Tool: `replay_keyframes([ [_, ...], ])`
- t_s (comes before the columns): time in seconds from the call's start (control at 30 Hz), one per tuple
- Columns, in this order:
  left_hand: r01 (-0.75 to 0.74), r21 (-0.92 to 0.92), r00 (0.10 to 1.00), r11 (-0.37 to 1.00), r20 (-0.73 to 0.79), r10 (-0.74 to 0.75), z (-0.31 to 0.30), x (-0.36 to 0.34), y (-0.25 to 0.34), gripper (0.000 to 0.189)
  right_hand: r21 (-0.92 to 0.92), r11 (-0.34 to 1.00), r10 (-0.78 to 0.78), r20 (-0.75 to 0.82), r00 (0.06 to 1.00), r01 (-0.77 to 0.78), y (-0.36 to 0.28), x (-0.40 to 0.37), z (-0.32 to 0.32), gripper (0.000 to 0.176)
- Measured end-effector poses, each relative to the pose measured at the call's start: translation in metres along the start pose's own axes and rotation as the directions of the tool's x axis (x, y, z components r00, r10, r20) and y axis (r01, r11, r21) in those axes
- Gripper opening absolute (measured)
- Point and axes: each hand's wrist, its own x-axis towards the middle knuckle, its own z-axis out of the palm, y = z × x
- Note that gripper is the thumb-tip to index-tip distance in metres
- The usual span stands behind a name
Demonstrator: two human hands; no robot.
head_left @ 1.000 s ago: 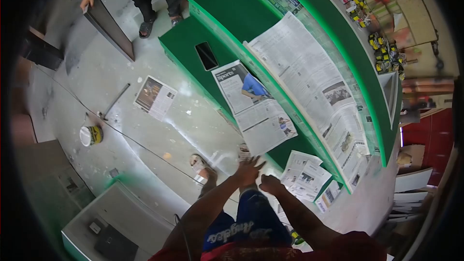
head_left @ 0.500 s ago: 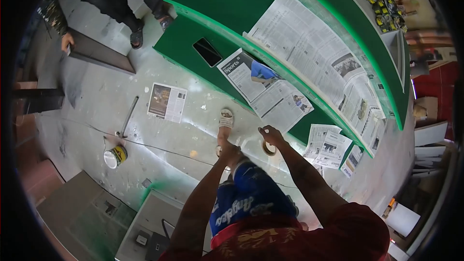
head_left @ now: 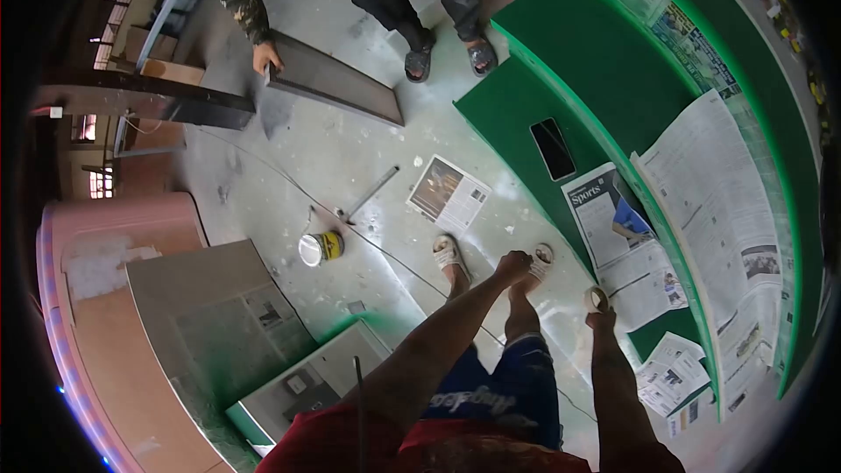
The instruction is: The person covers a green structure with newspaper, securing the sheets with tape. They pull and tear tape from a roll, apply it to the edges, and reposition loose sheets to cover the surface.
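My right hand [head_left: 601, 319] is closed on a roll of tape [head_left: 597, 300], held up beside the green shelf's edge. To its left, my left hand [head_left: 515, 266] is closed above my slippered foot; whatever may be in its fingers is too small to make out. Close to the right hand, a newspaper sheet headed Sports [head_left: 604, 219] lies on the green shelf [head_left: 499, 109]. Beyond that sheet rests a black phone [head_left: 553, 149]. Smaller newspaper pieces [head_left: 673, 375] lie at the shelf's near end.
Another person's hand [head_left: 266, 58] grips a dark panel [head_left: 337, 79] on the floor. A paint can [head_left: 321, 248], a rod [head_left: 372, 195], a newspaper sheet [head_left: 448, 194] and a long cable [head_left: 403, 263] are on the floor. A boxy cabinet [head_left: 315, 377] stands at lower left.
The view has swung left, so the shelf sits farther right in it. My right hand, with the tape roll, has come nearer my body. The other person still holds the panel.
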Motion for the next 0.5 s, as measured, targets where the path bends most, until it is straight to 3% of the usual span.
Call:
replay_keyframes([
  [0.03,-0.012,-0.005,1.0,1.0,0.019,0.012,-0.008,0.0,-0.011,0.023,0.393,0.912,0.102,0.056,0.993,-0.116,-0.015,-0.026,-0.033,0.058],
  [0.07,-0.028,-0.019,0.999,0.999,0.036,0.029,-0.013,0.001,-0.02,0.025,0.399,0.909,0.108,0.053,0.993,-0.12,-0.019,-0.032,-0.033,0.058],
  [0.13,-0.048,0.024,0.997,0.999,0.057,0.046,-0.009,0.007,-0.052,0.026,0.402,0.915,0.111,-0.2,0.974,-0.022,-0.007,-0.04,-0.03,0.062],
  [0.17,-0.052,0.065,0.996,0.996,0.08,0.047,-0.009,0.003,-0.063,0.027,0.383,0.924,0.108,-0.204,0.973,-0.022,0.007,-0.037,-0.022,0.062],
  [0.2,-0.009,0.089,0.996,0.996,0.09,0.001,-0.026,-0.002,-0.059,0.027,0.786,0.611,0.13,-0.221,0.967,0.098,0.025,-0.03,-0.01,0.063],
  [0.23,0.067,0.053,0.996,0.996,0.058,-0.07,-0.035,-0.005,-0.058,0.027,0.97,0.129,0.156,-0.224,0.962,0.205,0.038,-0.029,-0.004,0.065],
  [0.27,0.115,-0.082,0.991,0.99,0.08,-0.108,-0.034,-0.007,-0.065,0.029,0.754,0.504,0.127,-0.547,0.827,0.421,0.031,-0.049,-0.008,0.045],
  [0.3,0.152,-0.21,0.985,0.966,0.108,-0.132,-0.033,-0.008,-0.07,0.032,0.369,0.782,-0.025,-0.787,0.617,0.502,0.024,-0.07,-0.013,0.026],
  [0.33,0.132,-0.221,0.988,0.966,0.104,-0.112,-0.039,-0.013,-0.068,0.032,0.864,0.116,0.246,-0.503,0.828,0.49,0.024,-0.086,-0.027,0.018],
  [0.37,0.424,-0.538,0.903,0.729,0.31,-0.297,-0.046,-0.02,-0.062,0.033,0.74,-0.645,0.168,-0.106,0.98,0.191,0.024,-0.102,-0.045,0.028],
  [0.4,0.658,-0.681,0.751,0.322,0.56,-0.35,-0.054,-0.027,-0.058,0.035,0.741,-0.636,0.182,-0.129,0.975,0.217,0.021,-0.117,-0.06,0.028],
  [0.47,0.688,-0.624,0.725,0.371,0.621,-0.298,-0.047,-0.041,-0.067,0.04,0.631,-0.731,0.106,-0.274,0.956,0.262,-0.006,-0.169,-0.084,0.028],
  [0.5,0.716,-0.548,0.682,0.431,0.68,-0.269,-0.039,-0.051,-0.068,0.045,0.576,-0.762,0.194,-0.233,0.953,0.296,-0.033,-0.192,-0.106,0.031],
])
